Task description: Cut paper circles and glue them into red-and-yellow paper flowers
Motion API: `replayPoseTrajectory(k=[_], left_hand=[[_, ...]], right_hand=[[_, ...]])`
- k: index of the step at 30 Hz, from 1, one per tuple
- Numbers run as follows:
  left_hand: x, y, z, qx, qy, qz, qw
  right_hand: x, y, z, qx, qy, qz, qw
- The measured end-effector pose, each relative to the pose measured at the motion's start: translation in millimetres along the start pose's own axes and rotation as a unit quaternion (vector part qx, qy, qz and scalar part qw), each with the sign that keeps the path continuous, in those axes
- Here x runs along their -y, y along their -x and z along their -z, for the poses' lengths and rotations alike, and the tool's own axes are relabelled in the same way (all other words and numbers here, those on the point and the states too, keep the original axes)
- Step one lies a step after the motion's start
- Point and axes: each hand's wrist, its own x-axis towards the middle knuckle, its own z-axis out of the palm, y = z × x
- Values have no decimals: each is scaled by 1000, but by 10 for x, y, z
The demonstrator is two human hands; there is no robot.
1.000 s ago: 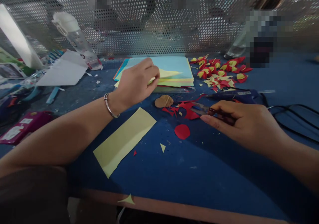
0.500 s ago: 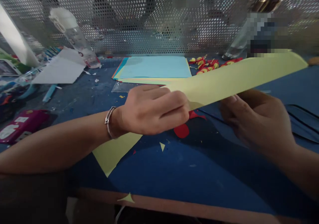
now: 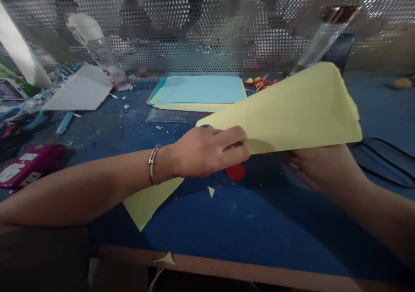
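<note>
A sheet of yellow paper [image 3: 298, 110] is held up over the blue table, curved and slanting up to the right. My left hand [image 3: 214, 149], with a silver bangle at the wrist, pinches its lower left end. Behind the sheet's lower edge is my right hand [image 3: 327, 166], fingers curled and mostly covered by the paper; what they hold cannot be made out. Under my left forearm lies another yellow paper piece [image 3: 149, 205]. Just below my left hand are a red paper disc [image 3: 235, 171] and a small yellow scrap [image 3: 211, 191].
At the back lies a stack of coloured paper [image 3: 201, 88], light blue on top. Red and yellow paper pieces [image 3: 259, 83] lie beside it. Bottles stand left [image 3: 106, 54] and right [image 3: 324, 41] before a perforated metal screen [image 3: 201, 32]. A purple case [image 3: 30, 164] and black cable [image 3: 385, 162] flank my arms.
The yellow sheet has turned so more of its face shows, and its right end has swung left and down. My right hand has shifted below and behind it; my left hand moved slightly.
</note>
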Motion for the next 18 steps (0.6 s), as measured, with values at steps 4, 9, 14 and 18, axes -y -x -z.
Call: replayPoseTrajectory(k=[4,9,14,18], left_hand=[[77,3,-13,-50,32,72,996],[158,-4,-30,-88,99,97,986],[207,-10,-11,-62,145,68,985],[313,-24,-33,-17,97,53,994]], right_hand=[[38,84,-18,-2,-75,-83,994],[55,161,-3,38,-90,-82,992],[85,153,14,30,-98,-68,992],[126,112,68,-9,-89,-57,994]])
